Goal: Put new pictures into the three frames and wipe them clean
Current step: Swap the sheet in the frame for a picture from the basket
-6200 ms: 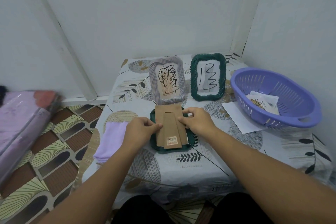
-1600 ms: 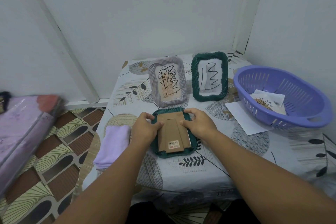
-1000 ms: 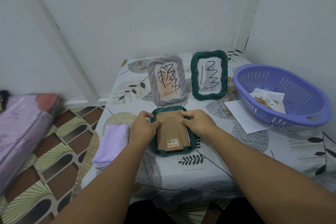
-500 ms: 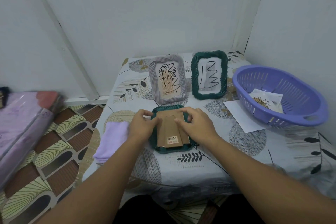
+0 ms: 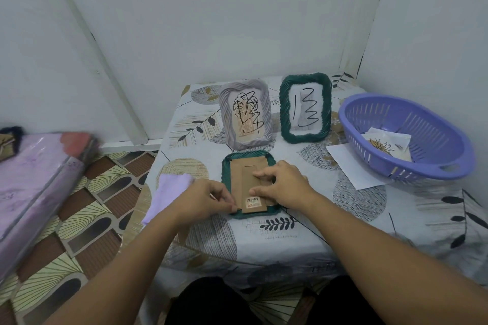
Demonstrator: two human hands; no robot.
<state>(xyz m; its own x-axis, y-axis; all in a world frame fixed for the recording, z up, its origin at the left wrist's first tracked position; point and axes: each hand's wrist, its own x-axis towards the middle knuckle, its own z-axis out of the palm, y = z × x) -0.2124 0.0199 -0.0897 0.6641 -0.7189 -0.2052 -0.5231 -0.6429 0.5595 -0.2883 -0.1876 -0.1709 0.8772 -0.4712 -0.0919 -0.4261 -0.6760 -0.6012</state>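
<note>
Your left hand [image 5: 204, 199] sits at the near left corner of the face-down green frame [image 5: 248, 187], its grip narrow, thumb and fingertips pinched together at the edge of the brown cardboard backing [image 5: 250, 182]; whether they nip the board itself or a small tab there, you cannot tell. Your right hand [image 5: 286, 183] lies over the right side of the same backing, fingers loosely bent and spread, their tips pressing the folded cardboard stand flat, nothing closed inside that grip.

The frame lies flat near the middle of the table [image 5: 303, 221], which wears a pale cloth printed with leaves and hatched circles. The table stands in a corner of plain white walls. To your left the floor [image 5: 87, 221] shows a brown and cream patterned covering, and a pink wrapped bundle [image 5: 31, 179] lies on it.

Count three frames: the one under your hands, a grey frame [image 5: 246, 114] standing upright just behind it, and a second green frame [image 5: 305, 108] upright beside the grey one, both with black line drawings. One lilac cloth [image 5: 169, 192] lies folded at the table's left edge, partly under your left wrist. One purple basket [image 5: 404, 134] sits on the right with picture sheets inside, and one white sheet [image 5: 348, 166] lies partly beneath its rim.
</note>
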